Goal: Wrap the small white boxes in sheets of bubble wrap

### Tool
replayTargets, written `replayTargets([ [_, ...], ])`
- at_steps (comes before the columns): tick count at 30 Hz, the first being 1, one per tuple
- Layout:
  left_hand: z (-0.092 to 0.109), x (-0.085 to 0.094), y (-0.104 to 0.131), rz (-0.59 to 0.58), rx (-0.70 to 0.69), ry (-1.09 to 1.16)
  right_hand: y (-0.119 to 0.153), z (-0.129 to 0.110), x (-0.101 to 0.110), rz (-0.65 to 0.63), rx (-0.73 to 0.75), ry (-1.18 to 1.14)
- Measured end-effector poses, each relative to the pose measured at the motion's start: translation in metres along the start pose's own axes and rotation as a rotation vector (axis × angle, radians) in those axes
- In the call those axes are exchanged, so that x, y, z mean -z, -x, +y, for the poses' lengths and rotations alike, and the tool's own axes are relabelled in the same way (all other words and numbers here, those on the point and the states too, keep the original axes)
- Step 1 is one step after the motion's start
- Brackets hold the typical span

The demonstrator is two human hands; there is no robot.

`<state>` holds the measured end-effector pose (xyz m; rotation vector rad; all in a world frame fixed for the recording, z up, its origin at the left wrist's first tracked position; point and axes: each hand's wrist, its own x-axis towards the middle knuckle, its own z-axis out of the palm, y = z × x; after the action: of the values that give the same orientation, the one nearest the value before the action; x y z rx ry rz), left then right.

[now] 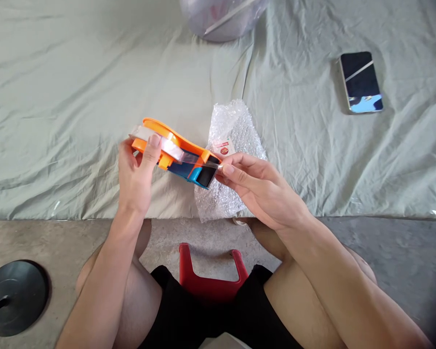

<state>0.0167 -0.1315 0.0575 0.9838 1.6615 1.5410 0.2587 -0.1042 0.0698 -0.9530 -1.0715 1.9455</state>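
Observation:
An orange and blue tape dispenser [189, 140] with a roll of clear tape is tilted above the cloth, its cutter end toward the right. My left hand [140, 169] is wrapped round the roll end, thumb on the tape. At the cutter end, my right hand [254, 182] pinches the free end of the clear tape between thumb and forefinger, with a short strip stretched back to the roll. Below and behind the dispenser lies a sheet of bubble wrap [236, 126]. On it, beside my right fingertips, is a small red and white label or packet [224, 146].
Wrinkled grey-green cloth [76, 87] covers the table. A phone [361, 82] lies at the right, and a clear plastic bag [225, 19] at the far edge. Below the table edge are a red stool [212, 286] and a round black base [16, 296] on the floor.

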Motion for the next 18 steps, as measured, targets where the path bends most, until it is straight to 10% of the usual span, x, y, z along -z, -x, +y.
replayTargets([
  [18, 0.001, 0.009, -0.01, 0.065, -0.048, -0.076, 0.002, 0.012, -0.008, -0.033, -0.047, -0.039],
])
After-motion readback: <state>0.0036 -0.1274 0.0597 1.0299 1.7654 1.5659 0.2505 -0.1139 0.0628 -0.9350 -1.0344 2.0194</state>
